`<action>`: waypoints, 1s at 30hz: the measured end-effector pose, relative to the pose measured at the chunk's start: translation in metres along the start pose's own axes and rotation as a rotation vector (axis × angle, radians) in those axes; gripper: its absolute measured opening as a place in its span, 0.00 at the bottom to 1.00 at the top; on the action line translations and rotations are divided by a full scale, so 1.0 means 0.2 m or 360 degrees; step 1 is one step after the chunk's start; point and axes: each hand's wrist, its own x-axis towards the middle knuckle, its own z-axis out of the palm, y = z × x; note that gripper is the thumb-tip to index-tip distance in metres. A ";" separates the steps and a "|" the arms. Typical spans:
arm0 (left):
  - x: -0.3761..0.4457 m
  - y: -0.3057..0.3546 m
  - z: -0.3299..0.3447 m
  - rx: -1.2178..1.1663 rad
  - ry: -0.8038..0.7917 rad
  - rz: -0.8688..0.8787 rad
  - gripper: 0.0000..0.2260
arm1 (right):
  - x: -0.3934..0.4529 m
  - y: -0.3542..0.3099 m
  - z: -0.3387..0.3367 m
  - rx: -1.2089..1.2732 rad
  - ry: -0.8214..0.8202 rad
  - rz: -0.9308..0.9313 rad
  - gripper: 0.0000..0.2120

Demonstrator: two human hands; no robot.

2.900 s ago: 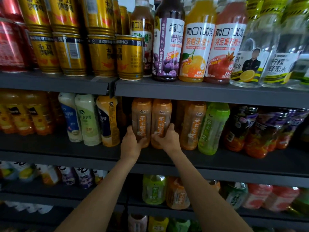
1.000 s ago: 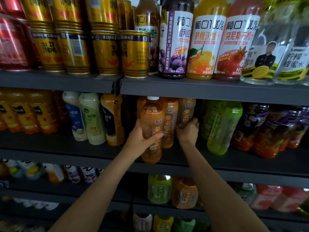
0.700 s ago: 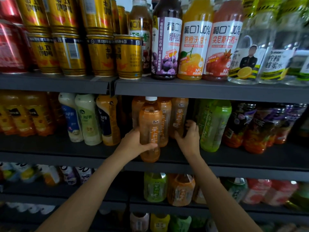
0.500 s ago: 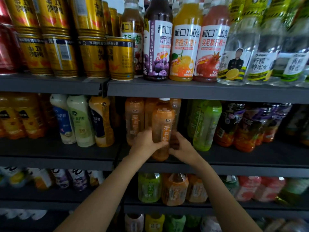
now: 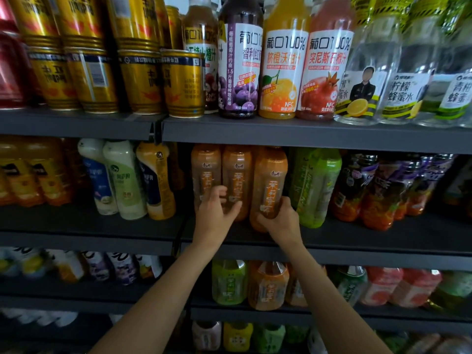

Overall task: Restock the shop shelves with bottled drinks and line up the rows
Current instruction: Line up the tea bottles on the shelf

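Note:
Three orange tea bottles stand side by side on the middle shelf (image 5: pixel 378 241). My right hand (image 5: pixel 282 222) grips the base of the right orange bottle (image 5: pixel 269 180), which stands nearest the shelf's front. My left hand (image 5: pixel 214 218) is in front of the middle orange bottle (image 5: pixel 237 172) and the left orange bottle (image 5: pixel 205 169). Its fingers are loosely curled and its thumb lies across the middle bottle's lower part. The bottles' caps are hidden behind the shelf above.
Green tea bottles (image 5: pixel 315 185) stand tight against the right of the orange ones, then dark fruit-tea bottles (image 5: pixel 357 185). White, green and yellow bottles (image 5: pixel 122 180) stand left. Gold cans (image 5: pixel 182 83) and juice bottles (image 5: pixel 283 70) fill the upper shelf; more bottles (image 5: pixel 268 284) sit below.
My left hand carried an orange bottle from the left row rightward and let go of it. My right hand took that bottle's base; it now stands as the right bottle of the row.

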 end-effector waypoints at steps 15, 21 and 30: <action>0.02 -0.11 -0.19 -0.0258 -0.0170 -0.0189 0.28 | 0.14 -0.10 -0.04 0.0151 -0.0087 0.0029 0.27; 0.04 -0.13 -0.22 -0.0283 -0.0211 -0.0219 0.27 | 0.33 -0.11 0.13 0.0029 0.0035 0.0260 0.26; 0.05 -0.13 -0.23 -0.0297 -0.0255 -0.0188 0.26 | 0.27 -0.05 0.14 -0.0351 0.0586 0.0360 0.27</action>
